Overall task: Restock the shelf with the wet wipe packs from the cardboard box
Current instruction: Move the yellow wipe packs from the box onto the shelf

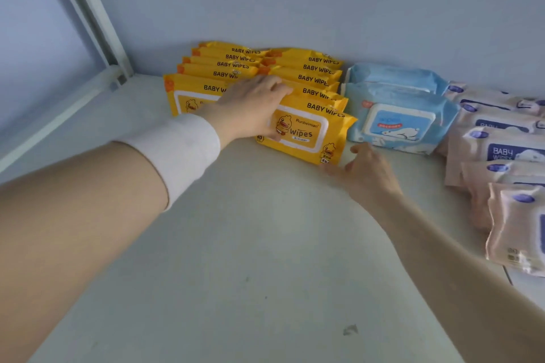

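Two rows of yellow baby wipe packs stand on the pale shelf [236,244] against the back wall. My left hand [250,106], with a white wristband, grips the top left of the front yellow pack [306,132] of the right row, fingers over its top edge and thumb on its face. My right hand [368,171] hovers with relaxed fingers at that pack's lower right corner; touching or just apart, I cannot tell. The left yellow row [191,91] stands behind my left hand. The cardboard box is out of view.
Two blue wipe packs [398,124] stand right of the yellow rows. Several pink baby wipe packs [501,150] line the right side toward the front. A white shelf post [88,9] rises at the back left. Bare shelf surface lies in front.
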Action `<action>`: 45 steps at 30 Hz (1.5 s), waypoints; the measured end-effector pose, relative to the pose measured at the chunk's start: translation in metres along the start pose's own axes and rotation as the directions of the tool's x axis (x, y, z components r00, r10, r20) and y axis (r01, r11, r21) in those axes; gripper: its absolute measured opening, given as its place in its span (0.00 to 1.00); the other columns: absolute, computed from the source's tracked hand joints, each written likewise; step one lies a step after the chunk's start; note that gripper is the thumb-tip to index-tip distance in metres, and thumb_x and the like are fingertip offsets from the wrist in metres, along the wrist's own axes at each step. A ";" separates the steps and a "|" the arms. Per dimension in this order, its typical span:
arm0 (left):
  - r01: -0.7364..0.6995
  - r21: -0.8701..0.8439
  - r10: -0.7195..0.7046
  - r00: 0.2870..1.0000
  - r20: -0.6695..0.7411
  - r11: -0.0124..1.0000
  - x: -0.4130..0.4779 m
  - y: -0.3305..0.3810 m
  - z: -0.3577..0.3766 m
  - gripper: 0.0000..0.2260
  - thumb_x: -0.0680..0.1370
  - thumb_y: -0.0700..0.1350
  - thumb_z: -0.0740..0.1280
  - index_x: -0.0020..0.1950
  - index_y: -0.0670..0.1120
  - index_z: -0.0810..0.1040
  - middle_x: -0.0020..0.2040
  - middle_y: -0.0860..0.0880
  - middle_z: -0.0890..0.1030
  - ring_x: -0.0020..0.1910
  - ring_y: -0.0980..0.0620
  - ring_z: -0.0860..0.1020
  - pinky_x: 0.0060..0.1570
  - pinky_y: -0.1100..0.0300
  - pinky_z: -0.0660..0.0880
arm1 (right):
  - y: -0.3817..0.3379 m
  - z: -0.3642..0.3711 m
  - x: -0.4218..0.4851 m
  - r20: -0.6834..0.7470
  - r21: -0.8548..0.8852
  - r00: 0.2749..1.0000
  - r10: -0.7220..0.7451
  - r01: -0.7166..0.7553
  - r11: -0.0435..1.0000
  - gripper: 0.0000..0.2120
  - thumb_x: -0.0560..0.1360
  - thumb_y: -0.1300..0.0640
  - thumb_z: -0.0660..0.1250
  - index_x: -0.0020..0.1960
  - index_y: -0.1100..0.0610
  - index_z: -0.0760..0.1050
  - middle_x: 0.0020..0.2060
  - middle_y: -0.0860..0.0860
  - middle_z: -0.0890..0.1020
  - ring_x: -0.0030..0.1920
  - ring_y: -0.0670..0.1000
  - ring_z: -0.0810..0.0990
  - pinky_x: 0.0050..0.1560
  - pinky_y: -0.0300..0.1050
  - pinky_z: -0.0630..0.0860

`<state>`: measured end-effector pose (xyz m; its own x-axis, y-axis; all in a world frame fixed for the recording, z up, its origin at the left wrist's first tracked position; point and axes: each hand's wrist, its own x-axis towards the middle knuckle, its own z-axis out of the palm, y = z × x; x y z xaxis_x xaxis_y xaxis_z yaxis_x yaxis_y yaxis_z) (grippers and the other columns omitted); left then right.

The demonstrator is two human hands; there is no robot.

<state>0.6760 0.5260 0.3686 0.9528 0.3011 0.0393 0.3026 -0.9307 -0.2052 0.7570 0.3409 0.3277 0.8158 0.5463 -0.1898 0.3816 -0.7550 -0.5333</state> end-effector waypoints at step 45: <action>-0.072 -0.170 0.076 0.997 0.019 0.983 0.037 -0.046 0.003 0.36 0.71 0.56 0.71 0.74 0.44 0.62 0.77 0.47 0.59 0.75 0.46 0.60 0.69 0.48 0.64 | -0.020 0.033 0.066 -0.240 0.293 0.971 0.013 0.060 0.954 0.21 0.70 0.46 0.71 0.54 0.60 0.76 0.43 0.52 0.74 0.43 0.51 0.71 0.30 0.37 0.62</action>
<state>0.6975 0.5811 0.3765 0.9724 0.2333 0.0052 0.2333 -0.9717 -0.0381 0.7886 0.4042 0.2985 0.9012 0.4334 0.0072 0.2857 -0.5815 -0.7618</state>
